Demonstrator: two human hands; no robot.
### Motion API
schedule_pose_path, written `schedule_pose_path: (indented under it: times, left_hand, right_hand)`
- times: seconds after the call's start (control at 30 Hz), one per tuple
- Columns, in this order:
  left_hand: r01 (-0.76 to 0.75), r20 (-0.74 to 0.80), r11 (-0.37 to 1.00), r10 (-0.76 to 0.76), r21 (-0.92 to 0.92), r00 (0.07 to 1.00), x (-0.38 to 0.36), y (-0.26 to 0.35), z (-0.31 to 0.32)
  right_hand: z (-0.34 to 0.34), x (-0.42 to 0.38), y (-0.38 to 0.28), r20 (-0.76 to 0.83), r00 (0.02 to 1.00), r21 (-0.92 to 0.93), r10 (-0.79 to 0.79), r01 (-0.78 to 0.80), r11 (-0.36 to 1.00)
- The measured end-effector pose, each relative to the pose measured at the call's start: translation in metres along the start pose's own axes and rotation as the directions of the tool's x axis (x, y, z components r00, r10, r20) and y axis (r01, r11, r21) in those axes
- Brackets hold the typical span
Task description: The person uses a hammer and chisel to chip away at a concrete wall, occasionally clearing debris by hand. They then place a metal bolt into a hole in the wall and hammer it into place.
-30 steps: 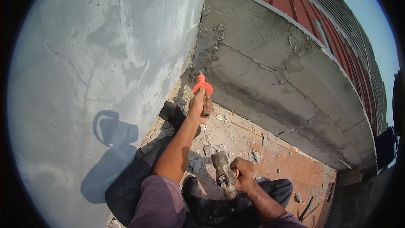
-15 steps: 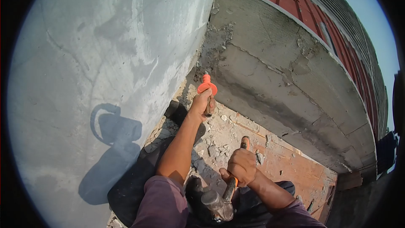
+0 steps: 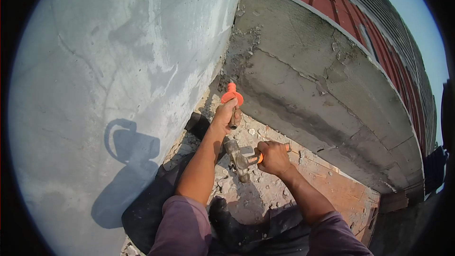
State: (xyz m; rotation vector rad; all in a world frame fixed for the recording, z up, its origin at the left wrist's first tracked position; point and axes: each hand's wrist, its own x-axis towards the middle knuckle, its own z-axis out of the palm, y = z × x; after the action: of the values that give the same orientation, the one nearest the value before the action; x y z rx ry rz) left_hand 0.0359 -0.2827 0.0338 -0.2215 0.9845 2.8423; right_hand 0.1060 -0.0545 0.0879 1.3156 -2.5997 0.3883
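Observation:
My left hand (image 3: 227, 114) is closed around a chisel (image 3: 232, 123) with an orange hand guard (image 3: 232, 97). The chisel's tip points up toward the corner where the smooth wall (image 3: 142, 57) meets a low concrete wall (image 3: 303, 85). Its bare metal butt end sticks out below my fist. In my right hand (image 3: 274, 157) is the orange-and-black handle of a hammer (image 3: 238, 160). The hammer's metal head lies below the chisel's butt end, apart from it, over the rubble.
Broken concrete rubble (image 3: 232, 187) covers the floor between the walls and around my dark boot (image 3: 219, 211). A reddish-brown board (image 3: 322, 187) runs along the low wall's foot. Beyond that wall is a red metal roof (image 3: 332, 2). My shadow (image 3: 128, 175) falls on the left wall.
My right hand has swung the hammer up and forward, bringing its head from near my lap to just below the chisel. My left hand and the chisel have barely moved.

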Motion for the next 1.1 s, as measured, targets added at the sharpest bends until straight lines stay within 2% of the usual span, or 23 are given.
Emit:
schedule_pose_path:
  times: [0.1, 0.13, 0.2, 0.23, 0.27, 0.3, 0.33, 0.37, 0.4, 0.47, 0.5, 0.53, 0.57, 0.6, 0.67, 0.73, 0.77, 0.83, 0.87, 0.9, 1.0, 1.03, 1.1]
  left_hand:
    - [-0.151, 0.046, 0.980, 0.146, 0.133, 0.988, 0.021, -0.011, -0.018]
    - [-0.088, 0.015, 0.993, 0.088, 0.080, 0.996, 0.018, -0.021, -0.020]
    - [-0.009, -0.030, 1.000, 0.009, -0.019, 1.000, 0.004, 0.001, 0.006]
    - [0.016, -0.023, 0.999, -0.017, -0.040, 1.000, 0.005, 0.002, 0.005]
    - [0.016, -0.029, 0.999, -0.018, -0.050, 0.999, 0.006, 0.004, 0.005]
    - [0.017, -0.036, 0.998, -0.019, -0.062, 0.999, 0.005, 0.005, 0.006]
    - [0.021, -0.040, 0.997, -0.024, -0.076, 0.999, 0.003, 0.003, 0.008]
    - [0.028, -0.044, 0.999, -0.029, -0.039, 0.999, 0.005, 0.001, 0.003]
    - [0.028, -0.042, 1.000, -0.028, -0.007, 0.999, 0.011, -0.001, -0.004]
    - [0.002, -0.024, 0.999, -0.001, 0.038, 1.000, 0.019, 0.004, -0.004]
    - [-0.024, -0.018, 0.999, 0.025, 0.036, 1.000, 0.020, 0.006, -0.005]
    - [-0.025, -0.017, 0.999, 0.025, 0.035, 1.000, 0.018, -0.003, -0.006]
    - [0.044, 0.006, 0.995, -0.044, -0.090, 0.999, 0.012, 0.004, 0.003]
    - [0.049, -0.009, 0.994, -0.050, -0.096, 0.999, 0.008, 0.006, 0.007]
    - [0.052, -0.034, 0.993, -0.056, -0.105, 0.998, 0.007, 0.012, 0.011]
    - [0.050, -0.061, 0.993, -0.056, -0.107, 0.997, 0.008, 0.010, 0.011]
    - [0.047, -0.066, 0.993, -0.055, -0.107, 0.996, 0.009, 0.008, 0.013]
    - [-0.044, -0.083, 0.996, 0.038, -0.073, 0.996, 0.015, -0.007, 0.006]
    - [-0.107, -0.088, 0.993, 0.103, -0.048, 0.991, 0.025, -0.002, 0.001]
    - [-0.049, -0.003, 0.998, 0.049, -0.034, 0.999, 0.027, -0.002, -0.006]
    - [0.019, -0.106, 0.996, -0.029, -0.091, 0.994, 0.014, 0.007, 0.018]
    - [0.038, -0.074, 0.993, -0.046, -0.109, 0.996, 0.013, 0.009, 0.017]
    - [0.034, -0.093, 0.992, -0.046, -0.120, 0.995, 0.016, 0.009, 0.014]
  right_hand:
    - [-0.007, -0.006, -0.024, 0.048, 0.941, 0.192, 0.336, -0.339, 0.921]
    - [-0.015, -0.013, -0.038, 0.018, 0.953, 0.279, 0.302, -0.295, 0.914]
    - [-0.029, -0.025, -0.055, -0.192, 0.981, 0.362, 0.026, 0.046, 0.931]
    - [-0.045, -0.023, -0.067, -0.288, 0.948, 0.336, -0.138, 0.235, 0.912]
    - [-0.055, -0.019, -0.073, -0.380, 0.876, 0.291, -0.297, 0.418, 0.861]
    - [-0.050, -0.016, -0.067, -0.484, 0.781, 0.189, -0.394, 0.533, 0.825]
    - [-0.033, -0.008, -0.047, -0.293, 0.929, 0.214, -0.228, 0.296, 0.931]
    - [-0.008, 0.003, -0.018, -0.098, 0.995, 0.177, -0.025, 0.042, 0.983]
    - [0.000, 0.009, -0.001, 0.084, 0.977, 0.084, 0.194, -0.201, 0.976]
    - [-0.005, 0.001, -0.017, 0.044, 0.945, 0.206, 0.325, -0.327, 0.922]
    - [-0.010, 0.000, -0.029, 0.042, 0.923, 0.273, 0.382, -0.378, 0.885]
    - [-0.021, -0.008, -0.043, 0.021, 0.933, 0.325, 0.359, -0.346, 0.880]
    - [-0.032, -0.016, -0.053, -0.085, 0.966, 0.405, 0.245, -0.192, 0.894]
    - [-0.039, -0.023, -0.060, -0.192, 0.972, 0.467, 0.132, -0.028, 0.884]
    - [-0.047, -0.019, -0.061, -0.403, 0.907, 0.382, -0.120, 0.286, 0.879]
    - [-0.034, -0.012, -0.043, -0.274, 0.961, 0.352, -0.045, 0.143, 0.925]
    - [-0.004, 0.001, -0.011, -0.050, 0.983, 0.316, 0.174, -0.150, 0.937]
    - [0.008, -0.004, 0.002, 0.118, 0.907, 0.240, 0.405, -0.422, 0.874]
    - [0.000, -0.005, -0.012, 0.083, 0.907, 0.286, 0.414, -0.419, 0.862]
    - [-0.008, -0.005, -0.027, 0.048, 0.905, 0.331, 0.422, -0.413, 0.849]
    - [-0.036, -0.021, -0.055, -0.206, 0.964, 0.447, 0.168, -0.059, 0.892]
    - [-0.047, -0.014, -0.066, -0.414, 0.910, 0.430, -0.033, 0.227, 0.874]
    - [-0.045, 0.007, -0.055, -0.552, 0.812, 0.315, -0.190, 0.415, 0.854]
